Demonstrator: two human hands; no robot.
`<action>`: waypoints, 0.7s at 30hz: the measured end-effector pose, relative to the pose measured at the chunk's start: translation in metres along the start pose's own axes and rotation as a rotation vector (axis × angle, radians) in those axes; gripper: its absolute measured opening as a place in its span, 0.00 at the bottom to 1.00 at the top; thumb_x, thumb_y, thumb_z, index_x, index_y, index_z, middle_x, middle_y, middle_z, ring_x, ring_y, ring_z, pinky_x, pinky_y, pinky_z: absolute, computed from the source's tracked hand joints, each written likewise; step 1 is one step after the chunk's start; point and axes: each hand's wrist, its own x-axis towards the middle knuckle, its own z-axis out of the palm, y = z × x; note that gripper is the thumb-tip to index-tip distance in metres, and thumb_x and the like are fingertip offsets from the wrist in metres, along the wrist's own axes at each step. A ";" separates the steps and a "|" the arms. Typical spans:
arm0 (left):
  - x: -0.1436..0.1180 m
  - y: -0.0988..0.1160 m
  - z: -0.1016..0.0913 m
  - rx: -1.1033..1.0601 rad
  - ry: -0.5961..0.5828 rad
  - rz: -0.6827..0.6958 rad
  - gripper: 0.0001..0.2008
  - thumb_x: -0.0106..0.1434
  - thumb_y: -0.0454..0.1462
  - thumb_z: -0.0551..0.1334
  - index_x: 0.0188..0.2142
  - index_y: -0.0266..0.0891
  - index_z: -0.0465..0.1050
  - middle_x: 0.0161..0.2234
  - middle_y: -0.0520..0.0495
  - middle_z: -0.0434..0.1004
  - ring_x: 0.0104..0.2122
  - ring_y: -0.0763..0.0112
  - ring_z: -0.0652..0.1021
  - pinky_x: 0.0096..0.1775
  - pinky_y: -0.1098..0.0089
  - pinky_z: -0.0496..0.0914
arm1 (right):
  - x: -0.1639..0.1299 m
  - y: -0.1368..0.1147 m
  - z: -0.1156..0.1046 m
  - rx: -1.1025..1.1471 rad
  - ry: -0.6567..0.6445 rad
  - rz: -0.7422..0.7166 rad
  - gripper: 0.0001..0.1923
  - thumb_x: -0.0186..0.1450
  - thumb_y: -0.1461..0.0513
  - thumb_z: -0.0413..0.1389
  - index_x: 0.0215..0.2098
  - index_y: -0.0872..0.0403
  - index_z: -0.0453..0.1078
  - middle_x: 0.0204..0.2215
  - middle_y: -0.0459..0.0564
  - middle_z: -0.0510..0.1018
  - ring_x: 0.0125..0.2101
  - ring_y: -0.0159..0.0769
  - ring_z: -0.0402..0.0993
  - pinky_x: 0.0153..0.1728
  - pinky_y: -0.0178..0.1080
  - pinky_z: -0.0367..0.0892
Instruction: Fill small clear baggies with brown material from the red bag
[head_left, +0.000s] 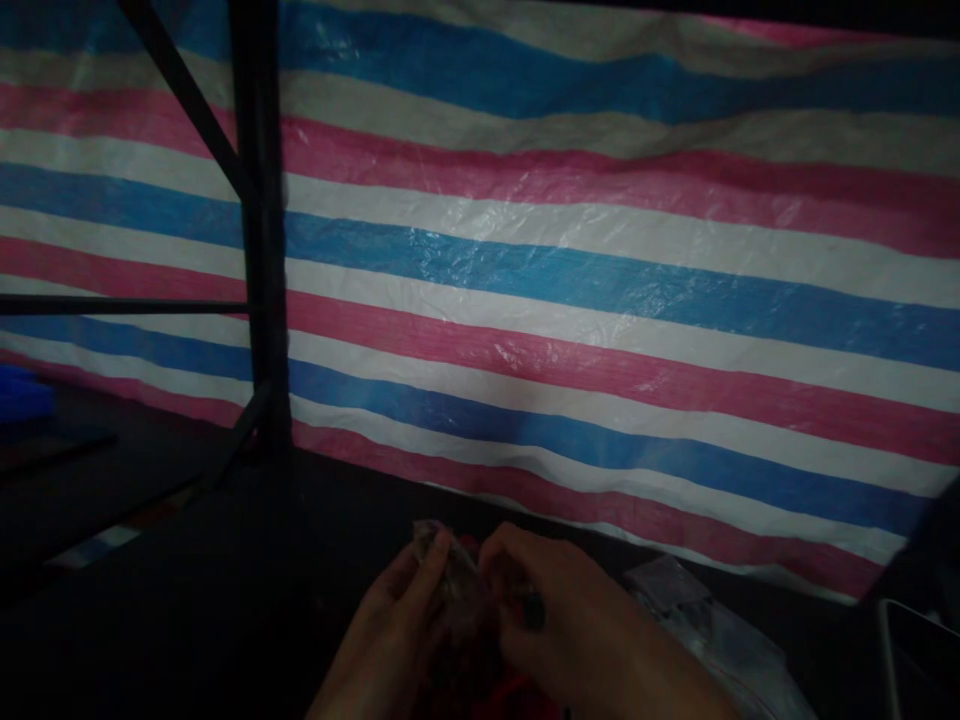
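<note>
At the bottom middle, my left hand [405, 590] pinches a small clear plastic bag [459, 585] between thumb and fingers. Something brownish shows at the bag's upper end, too dim to name. My right hand [555, 600] is closed just to the right of the bag, its fingers curled in towards it. A small dark spot shows among those fingers, and what they hold is hidden. Dark red things [517, 695] lie below both hands, mostly in shadow.
Several clear plastic bags [739, 650] lie right of my right forearm. A dark, pale-edged flat object [919, 660] is at the right edge. Behind the dark surface [225, 600] hangs a striped plastic sheet [562, 300]. A black metal post [262, 230] stands left; a blue object [22, 395] lies far left.
</note>
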 end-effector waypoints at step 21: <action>0.000 0.001 -0.036 0.443 -0.167 0.233 0.36 0.63 0.56 0.68 0.68 0.51 0.68 0.68 0.43 0.73 0.67 0.48 0.73 0.67 0.51 0.66 | -0.019 0.017 -0.003 -0.350 -0.240 0.117 0.20 0.63 0.70 0.53 0.45 0.49 0.82 0.47 0.51 0.84 0.50 0.43 0.77 0.56 0.40 0.64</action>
